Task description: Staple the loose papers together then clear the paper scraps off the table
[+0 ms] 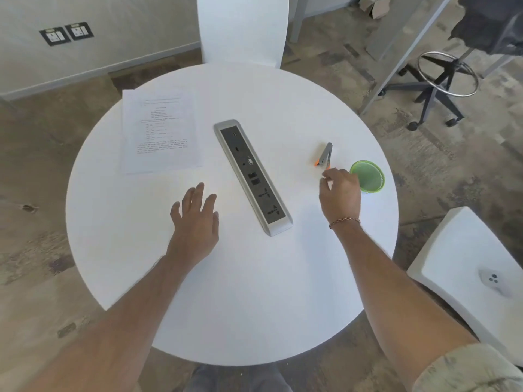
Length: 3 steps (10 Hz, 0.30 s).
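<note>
A stack of printed white papers (160,131) lies on the far left of the round white table (232,292). A small grey and orange stapler (324,155) sits on the right side, next to a green cup (368,176). My left hand (195,219) hovers flat with straight, spread fingers over the table's middle, below the papers. My right hand (341,193) is just below the stapler and beside the cup, fingers loosely curled; whether it pinches anything is hidden. No paper scraps show on the tabletop.
A grey power socket strip (252,176) runs diagonally across the table's centre between my hands. A white chair (243,29) stands at the far side, another white seat (467,267) with a controller at the right. An office stool base (435,80) stands far right.
</note>
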Available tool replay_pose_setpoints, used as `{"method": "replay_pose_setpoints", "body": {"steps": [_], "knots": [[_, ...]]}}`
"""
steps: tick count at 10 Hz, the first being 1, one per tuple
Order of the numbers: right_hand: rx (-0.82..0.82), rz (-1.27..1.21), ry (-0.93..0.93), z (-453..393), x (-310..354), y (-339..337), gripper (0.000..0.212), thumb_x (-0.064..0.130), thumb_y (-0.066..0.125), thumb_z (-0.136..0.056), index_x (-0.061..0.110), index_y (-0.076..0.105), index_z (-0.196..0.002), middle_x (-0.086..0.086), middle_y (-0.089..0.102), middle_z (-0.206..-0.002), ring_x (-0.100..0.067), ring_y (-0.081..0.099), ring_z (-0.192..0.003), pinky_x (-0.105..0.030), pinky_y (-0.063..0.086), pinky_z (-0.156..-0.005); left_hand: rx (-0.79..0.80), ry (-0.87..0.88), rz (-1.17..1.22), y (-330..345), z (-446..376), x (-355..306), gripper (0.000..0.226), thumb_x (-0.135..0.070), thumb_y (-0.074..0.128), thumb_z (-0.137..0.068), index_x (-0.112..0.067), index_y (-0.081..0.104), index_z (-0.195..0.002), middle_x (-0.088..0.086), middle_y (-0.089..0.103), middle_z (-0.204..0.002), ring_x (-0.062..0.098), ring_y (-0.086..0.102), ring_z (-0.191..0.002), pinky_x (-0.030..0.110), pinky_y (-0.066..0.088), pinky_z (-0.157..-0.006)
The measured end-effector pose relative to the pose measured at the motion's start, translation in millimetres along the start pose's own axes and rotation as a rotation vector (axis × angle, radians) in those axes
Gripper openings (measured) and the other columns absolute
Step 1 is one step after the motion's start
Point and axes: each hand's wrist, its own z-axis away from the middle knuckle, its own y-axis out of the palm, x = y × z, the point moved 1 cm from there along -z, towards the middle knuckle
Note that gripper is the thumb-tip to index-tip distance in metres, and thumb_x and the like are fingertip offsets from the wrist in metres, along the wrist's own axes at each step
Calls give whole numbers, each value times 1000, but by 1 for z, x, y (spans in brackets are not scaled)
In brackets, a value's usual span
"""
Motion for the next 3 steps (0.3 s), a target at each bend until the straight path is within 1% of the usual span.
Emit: {"method": "replay_pose_setpoints", "body": {"steps": [1, 2, 3], "knots": [[54, -37, -9, 20, 18, 13, 21, 8, 59, -91, 7, 71, -107, -12, 70, -106, -38, 54, -94, -42, 49, -79, 0, 6, -65, -1, 6, 14, 48, -31, 33, -99, -10, 51, -138, 18, 39, -156, 35, 38, -143, 62, 33, -107], [28, -35, -82, 38, 35, 22, 22, 0, 58, -88, 3, 70, -106, -17, 69, -106, -39, 56, -88, -44, 49, -81, 30, 4, -54, -10, 13, 30, 54, -34, 26, -97, -9, 50, -139, 18, 38, -157, 35, 36, -145, 63, 30, -108], [16, -25, -115, 58, 47, 38, 22, -2, 59, -85, 3, 70, -102, -16, 69, -103, -38, 57, -84, -45, 51, -78, 28, -23, -48, -14, 18, 45, 56, -33, 24, -95, -10, 50, -139, 18, 36, -158, 35, 33, -146, 64, 29, -109]]}}
